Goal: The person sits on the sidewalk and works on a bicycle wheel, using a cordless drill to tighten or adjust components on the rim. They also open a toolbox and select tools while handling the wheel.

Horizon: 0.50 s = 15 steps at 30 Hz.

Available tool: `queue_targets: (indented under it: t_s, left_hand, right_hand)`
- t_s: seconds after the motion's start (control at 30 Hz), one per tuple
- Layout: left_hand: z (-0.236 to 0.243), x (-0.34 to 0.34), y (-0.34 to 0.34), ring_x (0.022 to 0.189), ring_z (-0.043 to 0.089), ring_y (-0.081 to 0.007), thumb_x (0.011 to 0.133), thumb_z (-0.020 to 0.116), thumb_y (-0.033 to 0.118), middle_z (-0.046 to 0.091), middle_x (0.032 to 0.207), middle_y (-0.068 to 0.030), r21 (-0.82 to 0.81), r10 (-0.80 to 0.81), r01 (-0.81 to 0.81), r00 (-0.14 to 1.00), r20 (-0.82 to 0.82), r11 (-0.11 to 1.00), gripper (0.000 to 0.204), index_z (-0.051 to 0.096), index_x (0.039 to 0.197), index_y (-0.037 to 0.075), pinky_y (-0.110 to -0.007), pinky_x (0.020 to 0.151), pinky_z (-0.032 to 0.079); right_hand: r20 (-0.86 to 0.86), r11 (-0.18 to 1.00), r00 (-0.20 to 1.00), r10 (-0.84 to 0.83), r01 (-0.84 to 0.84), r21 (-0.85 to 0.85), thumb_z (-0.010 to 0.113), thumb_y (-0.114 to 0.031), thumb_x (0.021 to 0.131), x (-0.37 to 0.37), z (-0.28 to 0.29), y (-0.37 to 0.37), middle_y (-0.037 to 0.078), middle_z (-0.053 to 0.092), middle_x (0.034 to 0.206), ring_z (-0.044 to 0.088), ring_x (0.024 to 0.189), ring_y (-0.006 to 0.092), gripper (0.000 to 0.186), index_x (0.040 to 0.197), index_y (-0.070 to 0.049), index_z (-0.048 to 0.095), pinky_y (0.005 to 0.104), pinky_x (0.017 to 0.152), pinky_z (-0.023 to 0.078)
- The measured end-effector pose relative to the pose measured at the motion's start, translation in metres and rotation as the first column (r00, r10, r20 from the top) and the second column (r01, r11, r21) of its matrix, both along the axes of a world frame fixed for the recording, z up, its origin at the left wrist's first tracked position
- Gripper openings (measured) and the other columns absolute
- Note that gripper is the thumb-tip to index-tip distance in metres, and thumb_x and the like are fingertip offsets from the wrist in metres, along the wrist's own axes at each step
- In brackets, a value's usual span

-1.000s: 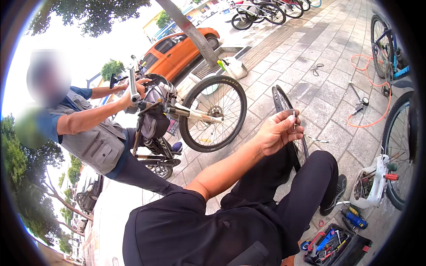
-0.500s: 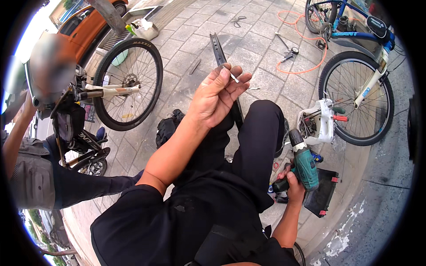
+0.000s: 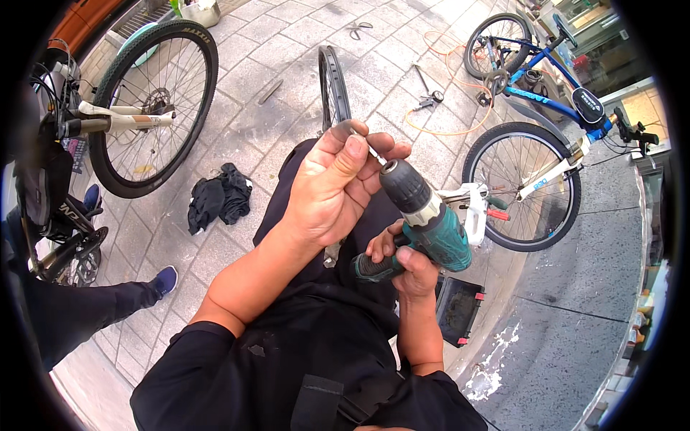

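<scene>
My left hand [image 3: 334, 183] is closed in a pinch on a thin, pale metal drill bit [image 3: 376, 155]. The bit's lower end is at the mouth of the chuck on a teal and black cordless drill [image 3: 440, 233]; whether it sits inside I cannot tell. My right hand [image 3: 411, 267] grips the drill's handle, with the chuck tilted up toward the left hand. Beyond my fingers a bare black wheel rim [image 3: 333, 82] stands by my knees, its lower part hidden behind my hand.
A bicycle with a white fork and a large front wheel [image 3: 154, 108] stands at left, near another person's leg and blue shoe [image 3: 166, 280]. Black cloth [image 3: 221, 197] lies on the paving. At right are a blue bicycle [image 3: 535, 97], an orange hose [image 3: 449, 129] and an open black case [image 3: 460, 309].
My right hand has raised the drill up and leftward, bringing its chuck to the bit in my left hand. The whole view has shifted, and the black cloth now shows fully.
</scene>
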<state>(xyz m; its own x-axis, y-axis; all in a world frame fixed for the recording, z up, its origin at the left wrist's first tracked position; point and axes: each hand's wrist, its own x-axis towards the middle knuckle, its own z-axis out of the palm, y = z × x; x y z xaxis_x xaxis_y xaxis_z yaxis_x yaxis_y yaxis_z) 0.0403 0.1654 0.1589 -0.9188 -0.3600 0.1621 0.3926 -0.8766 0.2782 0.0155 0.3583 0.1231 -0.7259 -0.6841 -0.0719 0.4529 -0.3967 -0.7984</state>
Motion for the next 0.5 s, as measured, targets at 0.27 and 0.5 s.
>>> queue_targets:
  t_s: [0.27,0.5]
  left_hand:
    - [-0.018,-0.002,-0.018,0.115,0.071,-0.0346,0.107,0.059,0.018,0.073,0.115,-0.0240,-0.121,0.077,-0.073,0.997,0.022,0.990,0.021,0.062,0.126,0.010,-0.046,0.101,0.059]
    - [-0.026,0.003,-0.013,0.115,0.070,-0.0373,0.106,0.060,0.012,0.070,0.120,-0.0289,-0.374,0.307,-0.298,0.951,-0.037,0.878,0.018,0.059,0.123,0.006,-0.049,0.101,0.058]
  right_hand:
    - [0.004,0.995,0.997,0.073,-0.073,0.071,0.072,-0.019,0.079,-0.009,-0.008,-0.013,0.009,0.060,0.081,0.065,0.076,0.0270,0.042,0.115,0.001,0.063,0.0456,0.084,0.055]
    - [0.168,0.988,0.974,0.153,-0.151,-0.023,0.069,-0.021,0.079,-0.003,-0.007,-0.017,0.009,0.058,0.080,0.064,0.073,0.0269,0.042,0.116,-0.001,0.063,0.0465,0.081,0.054]
